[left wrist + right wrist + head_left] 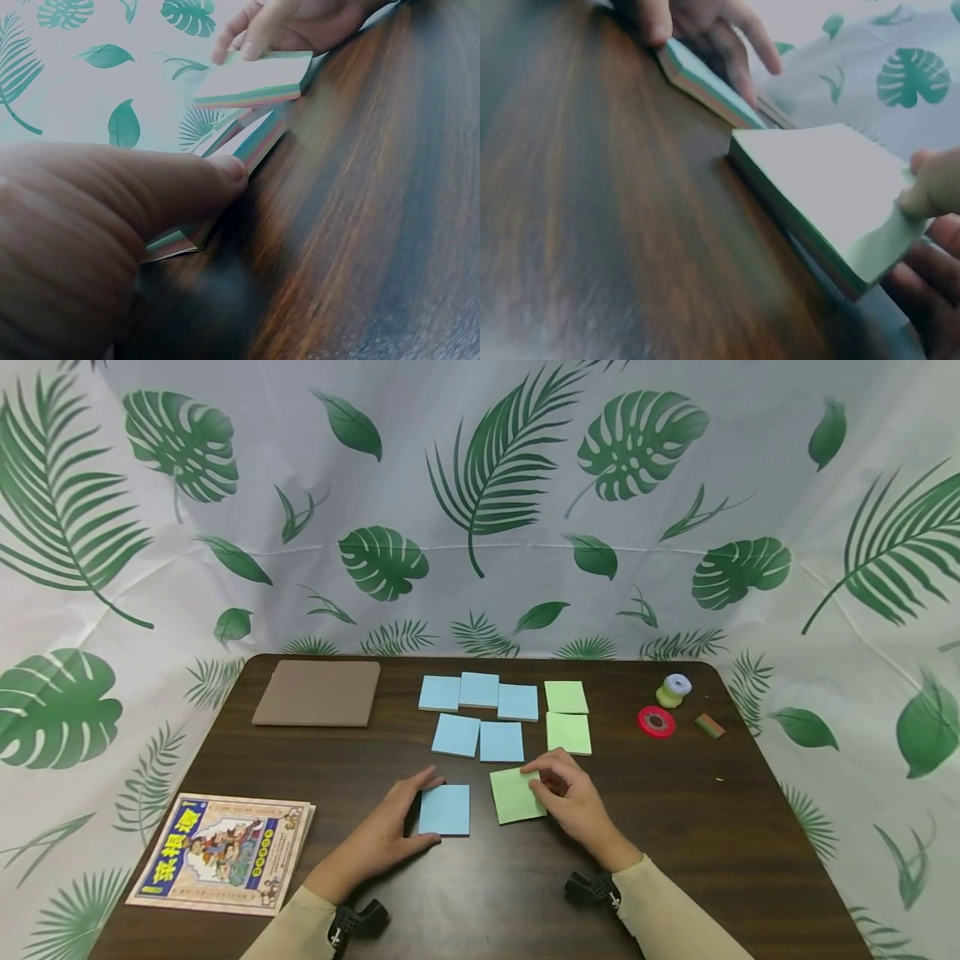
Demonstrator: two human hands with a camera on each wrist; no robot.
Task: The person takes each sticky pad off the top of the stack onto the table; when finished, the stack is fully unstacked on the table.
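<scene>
**Top sheet may tear or drag the pad**

Our right hand [572, 797] pinches the top sheet of the green pad [516, 795] near the worktop's front; our left hand [390, 833] clasps the blue pad [445, 810] beside it. Peeling too fast, we could crease the sheet or lift the unsteadied pad.

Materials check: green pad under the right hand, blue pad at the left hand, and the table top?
Green pad: paper, matte; the right wrist view shows stacked sheets and the top one lifting at a corner under the right hand.
Blue pad: also a stack of matte paper, multicoloured edge layers; left hand holds its side.
Table: dark wood-grain, slight sheen; possibly laminate.
</scene>
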